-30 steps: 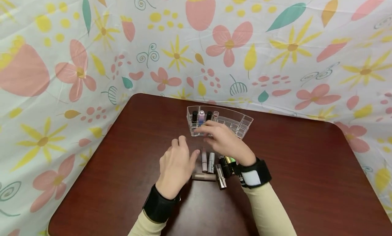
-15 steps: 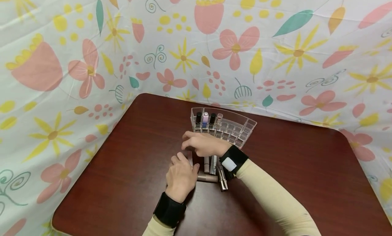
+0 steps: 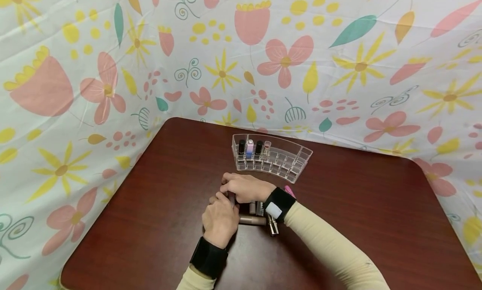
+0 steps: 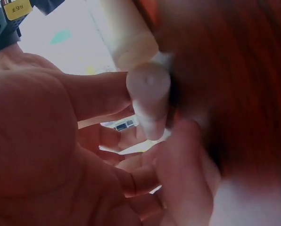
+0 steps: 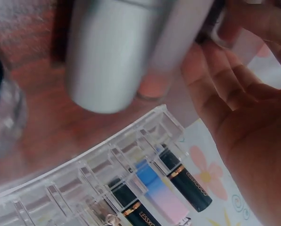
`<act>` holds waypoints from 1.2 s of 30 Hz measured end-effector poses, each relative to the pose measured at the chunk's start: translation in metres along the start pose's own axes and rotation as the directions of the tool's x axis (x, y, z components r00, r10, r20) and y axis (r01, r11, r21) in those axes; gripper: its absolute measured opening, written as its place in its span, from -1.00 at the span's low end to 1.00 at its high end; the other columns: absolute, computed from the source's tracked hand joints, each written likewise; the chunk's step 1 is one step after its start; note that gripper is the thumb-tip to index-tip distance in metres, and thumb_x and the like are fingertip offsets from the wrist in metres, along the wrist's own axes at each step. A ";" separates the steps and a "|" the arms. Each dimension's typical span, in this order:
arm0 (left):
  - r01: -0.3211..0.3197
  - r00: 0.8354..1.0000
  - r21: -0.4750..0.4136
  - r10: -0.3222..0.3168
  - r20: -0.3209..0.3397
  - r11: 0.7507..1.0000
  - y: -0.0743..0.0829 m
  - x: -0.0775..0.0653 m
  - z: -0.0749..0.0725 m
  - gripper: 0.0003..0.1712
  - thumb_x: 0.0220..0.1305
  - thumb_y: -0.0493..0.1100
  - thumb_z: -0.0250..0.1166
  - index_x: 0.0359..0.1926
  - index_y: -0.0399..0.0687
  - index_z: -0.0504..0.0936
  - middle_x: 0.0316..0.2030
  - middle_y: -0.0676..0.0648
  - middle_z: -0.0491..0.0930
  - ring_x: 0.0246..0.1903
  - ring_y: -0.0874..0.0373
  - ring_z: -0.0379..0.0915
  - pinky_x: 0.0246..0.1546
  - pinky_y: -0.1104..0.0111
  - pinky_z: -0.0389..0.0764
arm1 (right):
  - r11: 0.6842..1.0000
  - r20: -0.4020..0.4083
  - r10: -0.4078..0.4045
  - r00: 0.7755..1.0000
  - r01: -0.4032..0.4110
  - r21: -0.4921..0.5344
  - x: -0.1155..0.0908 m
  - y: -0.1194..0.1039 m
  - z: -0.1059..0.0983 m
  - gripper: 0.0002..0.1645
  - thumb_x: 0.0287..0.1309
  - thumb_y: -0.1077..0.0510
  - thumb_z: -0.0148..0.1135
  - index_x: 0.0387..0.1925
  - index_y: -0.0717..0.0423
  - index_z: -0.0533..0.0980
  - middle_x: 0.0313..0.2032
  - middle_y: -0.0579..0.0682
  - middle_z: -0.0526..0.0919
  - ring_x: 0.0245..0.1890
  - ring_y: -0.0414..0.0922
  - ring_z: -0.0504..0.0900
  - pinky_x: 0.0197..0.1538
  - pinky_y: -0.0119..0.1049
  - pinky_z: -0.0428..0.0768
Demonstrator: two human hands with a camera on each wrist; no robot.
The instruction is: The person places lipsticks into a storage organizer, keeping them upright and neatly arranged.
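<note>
My left hand (image 3: 220,219) and my right hand (image 3: 246,187) meet over the table, around a slim mauve lipstick tube (image 3: 231,198). In the left wrist view the round end of the pale tube (image 4: 149,87) shows between the left fingers and thumb. From above, the right hand pinches the same tube's far part, partly seen in the right wrist view. Beside the left thumb lies a brown tube (image 3: 252,219). A silver lipstick (image 3: 273,226) and a white-silver tube (image 5: 107,56) lie under and near the right wrist, which hides part of the group.
Behind the hands stands a clear tiered organizer (image 3: 276,166). Its left back slots hold two black lipsticks, a pink-blue lipstick (image 3: 249,148) and a clear-topped one. A pink item (image 3: 289,191) shows beyond the right wrist. A floral cloth (image 3: 226,51) hangs behind the brown table (image 3: 361,223).
The right hand has moved from in front of the organizer down and left to the left hand. The mauve tube has shifted left, out of the row, and both hands now hold it.
</note>
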State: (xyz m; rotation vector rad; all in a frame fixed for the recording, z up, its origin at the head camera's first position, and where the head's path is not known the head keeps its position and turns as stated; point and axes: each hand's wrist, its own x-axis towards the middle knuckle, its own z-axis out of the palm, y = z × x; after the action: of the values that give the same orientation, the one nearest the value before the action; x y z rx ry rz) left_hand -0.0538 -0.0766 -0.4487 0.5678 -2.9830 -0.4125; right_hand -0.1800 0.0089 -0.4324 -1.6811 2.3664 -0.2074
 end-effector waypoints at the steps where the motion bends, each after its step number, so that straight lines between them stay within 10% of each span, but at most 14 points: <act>1: -0.009 1.000 0.003 0.009 -0.005 1.000 0.000 0.000 0.001 -0.44 0.23 0.11 0.44 -0.20 -0.32 0.45 -0.42 -0.28 0.49 -0.55 -0.18 0.57 -0.58 0.08 0.60 | 1.000 -0.010 -0.001 1.000 0.001 -0.004 -0.001 0.000 0.002 -0.51 0.15 0.47 0.20 -0.11 -0.17 0.67 -0.02 -0.02 0.55 -0.05 -0.13 0.58 -0.27 -0.38 0.57; 14: -0.123 0.991 0.033 0.124 -0.050 0.992 -0.001 0.005 0.000 -0.53 0.20 0.05 0.48 -0.27 -0.25 0.52 -0.54 -0.21 0.56 -0.64 -0.14 0.55 -0.69 0.10 0.54 | 1.000 -0.134 0.025 0.991 -0.026 -0.012 -0.013 -0.003 0.006 -0.61 0.10 0.48 0.25 -0.18 -0.02 0.69 -0.15 -0.04 0.56 -0.12 -0.14 0.56 -0.16 -0.40 0.60; 23: -0.385 0.905 -0.075 0.360 -0.225 0.920 0.006 0.031 -0.077 -0.68 0.21 0.03 0.48 -0.20 -0.04 0.59 -0.40 -0.07 0.58 -0.52 -0.04 0.56 -0.67 0.13 0.47 | 0.995 -0.461 0.101 0.882 -0.083 0.061 -0.050 -0.010 -0.060 -0.73 -0.01 0.42 0.40 -0.26 0.08 0.66 -0.20 -0.02 0.64 -0.15 -0.11 0.61 -0.01 -0.25 0.65; 29: -0.626 0.779 -0.243 0.579 -0.242 0.741 0.011 0.052 -0.115 -0.82 0.31 0.01 0.41 -0.12 0.19 0.63 -0.28 0.09 0.50 -0.45 0.19 0.45 -0.52 0.29 0.47 | 0.974 -0.640 0.225 0.735 -0.150 0.170 -0.094 -0.026 -0.094 -0.79 0.11 0.30 0.48 -0.20 0.07 0.67 -0.13 -0.04 0.65 -0.13 -0.16 0.62 -0.08 -0.25 0.63; 36: -0.762 0.600 -0.526 0.717 -0.354 0.378 0.016 0.058 -0.126 -0.80 0.35 -0.11 0.38 -0.03 0.03 0.68 -0.16 0.08 0.57 -0.29 0.24 0.47 -0.31 0.34 0.58 | 0.959 -0.783 0.284 0.554 -0.165 0.231 -0.134 -0.049 -0.100 -0.72 0.04 0.37 0.51 -0.21 0.06 0.68 -0.11 -0.07 0.67 -0.31 -0.24 0.51 -0.35 -0.41 0.46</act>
State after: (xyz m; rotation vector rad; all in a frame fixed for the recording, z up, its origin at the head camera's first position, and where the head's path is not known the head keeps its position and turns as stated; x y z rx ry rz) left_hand -0.0974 -0.1145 -0.3220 -0.8125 -2.3731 -1.1664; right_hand -0.1202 0.1176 -0.3097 -1.3277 3.0524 -1.3278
